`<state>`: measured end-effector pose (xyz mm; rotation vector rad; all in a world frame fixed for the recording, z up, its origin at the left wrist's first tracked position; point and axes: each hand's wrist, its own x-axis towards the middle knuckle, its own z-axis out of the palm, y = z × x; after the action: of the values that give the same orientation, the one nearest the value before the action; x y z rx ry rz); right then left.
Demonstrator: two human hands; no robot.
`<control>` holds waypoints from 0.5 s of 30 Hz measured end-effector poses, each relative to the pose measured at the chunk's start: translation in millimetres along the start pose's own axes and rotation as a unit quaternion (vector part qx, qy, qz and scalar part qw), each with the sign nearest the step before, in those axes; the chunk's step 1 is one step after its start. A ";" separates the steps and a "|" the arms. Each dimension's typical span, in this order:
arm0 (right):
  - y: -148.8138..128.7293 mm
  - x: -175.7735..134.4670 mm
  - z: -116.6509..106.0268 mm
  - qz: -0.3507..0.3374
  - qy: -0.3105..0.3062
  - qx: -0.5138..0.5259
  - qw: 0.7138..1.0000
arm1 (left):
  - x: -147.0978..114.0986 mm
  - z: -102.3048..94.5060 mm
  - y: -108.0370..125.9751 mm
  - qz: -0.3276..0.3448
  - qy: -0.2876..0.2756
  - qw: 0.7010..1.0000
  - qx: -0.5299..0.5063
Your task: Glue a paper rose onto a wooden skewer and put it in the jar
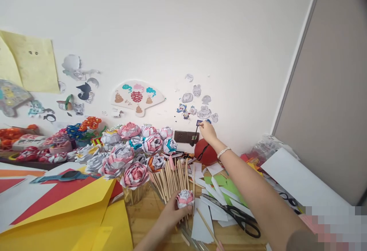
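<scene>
My left hand (174, 209) curls around a paper flower (185, 199), pink and white with folded petals, in front of a bundle of wooden sticks (174, 174). My right hand (208, 131) reaches far forward to the wall, its fingers pinched at a small dark square piece (198, 123). A thin black strip runs down from there toward the dark wall socket (186, 137). What exactly the fingers grip is too small to make out. Left of the sticks, many finished paper flowers (136, 174) stand in a clear container (134, 195).
Large black-handled scissors (236, 214) lie among white and green paper scraps (225, 184). Yellow sheets (71, 220) and a blue watch (69, 175) are at left. A red round object (208, 152) stands under my right wrist. A paper fan (137, 96) and stickers (204, 112) are on the wall.
</scene>
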<state>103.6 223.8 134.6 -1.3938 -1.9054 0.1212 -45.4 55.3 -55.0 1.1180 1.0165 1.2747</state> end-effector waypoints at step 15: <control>33.7 -174.2 -17.8 -0.156 -0.473 0.134 0.857 | -8.2 1.5 17.4 -0.007 -0.084 0.928 -0.363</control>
<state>161.2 83.2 41.4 -0.8445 -2.7276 1.0318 -47.6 46.5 -38.0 0.6213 0.3543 1.3514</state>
